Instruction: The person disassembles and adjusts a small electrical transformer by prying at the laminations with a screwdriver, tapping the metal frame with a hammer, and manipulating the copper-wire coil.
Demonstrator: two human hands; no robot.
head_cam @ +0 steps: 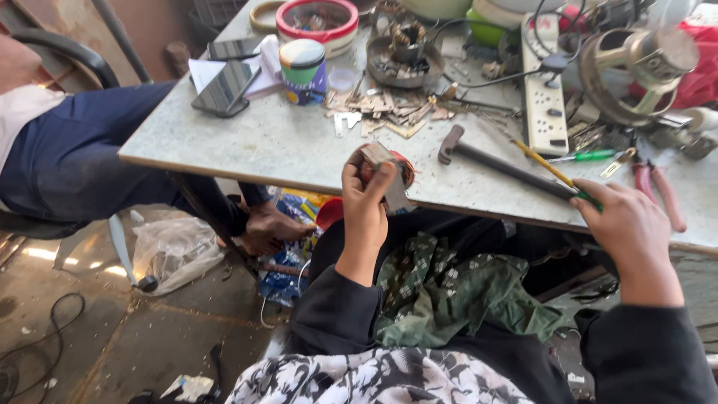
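Observation:
My left hand (pixel 366 196) grips a small metal motor part (pixel 383 161) with red-brown copper winding, held at the near edge of the grey worktable (pixel 262 142). My right hand (pixel 627 224) rests on the table edge farther right and grasps a thin tool with a yellow shaft and green handle (pixel 553 173). A hammer (pixel 493 158) lies on the table between the two hands, its head pointing left. A pile of small flat metal pieces (pixel 389 111) lies beyond the left hand.
A white power strip (pixel 544 97), two dark phones (pixel 224 84), a printed tin (pixel 303 71), a red-rimmed bowl (pixel 318 22), motor housings (pixel 636 71) and red pliers (pixel 658 191) crowd the table. Another person in dark trousers (pixel 82 150) sits at left. Green cloth (pixel 449 292) covers my lap.

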